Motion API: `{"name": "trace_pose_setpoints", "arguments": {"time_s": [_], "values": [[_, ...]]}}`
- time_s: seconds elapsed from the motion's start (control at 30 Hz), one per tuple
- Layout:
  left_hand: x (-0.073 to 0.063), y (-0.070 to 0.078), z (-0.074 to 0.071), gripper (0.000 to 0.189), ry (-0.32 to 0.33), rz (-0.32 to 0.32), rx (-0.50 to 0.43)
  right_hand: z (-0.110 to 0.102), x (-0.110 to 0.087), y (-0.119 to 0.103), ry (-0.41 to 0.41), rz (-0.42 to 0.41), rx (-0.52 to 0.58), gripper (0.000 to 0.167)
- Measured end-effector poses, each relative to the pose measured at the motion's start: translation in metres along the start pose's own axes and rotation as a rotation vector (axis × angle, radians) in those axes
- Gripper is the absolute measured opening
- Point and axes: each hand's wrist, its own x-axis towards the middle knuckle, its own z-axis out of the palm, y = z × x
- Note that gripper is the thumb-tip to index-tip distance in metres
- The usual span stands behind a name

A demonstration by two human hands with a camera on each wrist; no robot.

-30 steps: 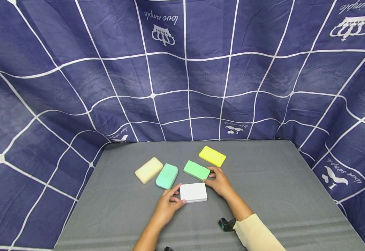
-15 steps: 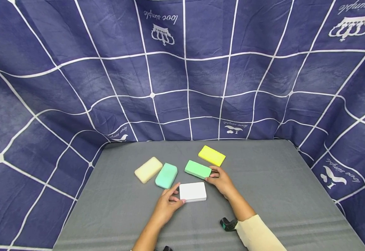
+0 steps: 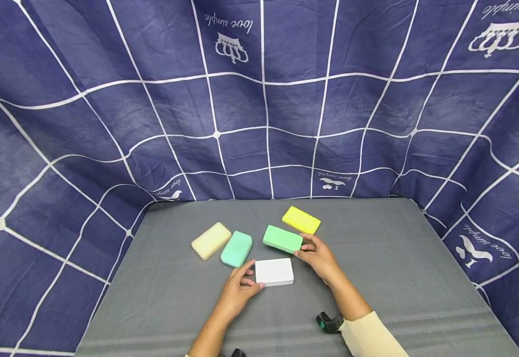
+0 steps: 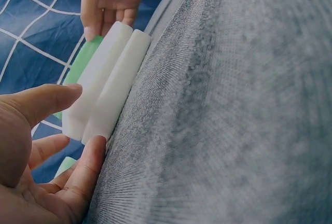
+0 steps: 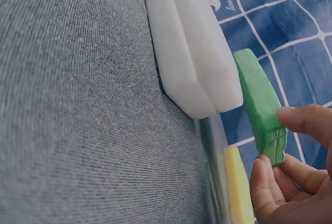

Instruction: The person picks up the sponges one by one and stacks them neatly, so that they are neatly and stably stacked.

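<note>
Two white sponges (image 3: 274, 272), one on the other, lie on the grey table; both layers show in the left wrist view, where the upper white sponge (image 4: 101, 73) rests over the lower white sponge (image 4: 122, 76). My left hand (image 3: 234, 295) holds their left end, thumb at the near corner and a finger at the far one. A green sponge (image 3: 282, 239) is raised off the table behind them. My right hand (image 3: 320, 255) pinches its right end, thumb (image 5: 306, 120) against fingers (image 5: 264, 182) in the right wrist view.
A teal sponge (image 3: 237, 249) and a cream sponge (image 3: 211, 241) lie side by side at the left. Behind the green sponge lies a yellow sponge (image 3: 301, 220). A blue checked curtain (image 3: 286, 109) borders the grey table (image 3: 375, 248) at the back and sides.
My right hand has lifted the green sponge, shifting it slightly to the right. My left hand and the white sponges stay where they were.
</note>
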Motion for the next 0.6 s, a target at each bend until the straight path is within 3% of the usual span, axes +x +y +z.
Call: {"name": "trace_pose_setpoints", "arguments": {"time_s": [0.6], "values": [[0.001, -0.001, 0.001, 0.072, 0.004, 0.002, -0.012, -0.008, -0.017, 0.001, -0.127, -0.086, 0.093, 0.065]]}}
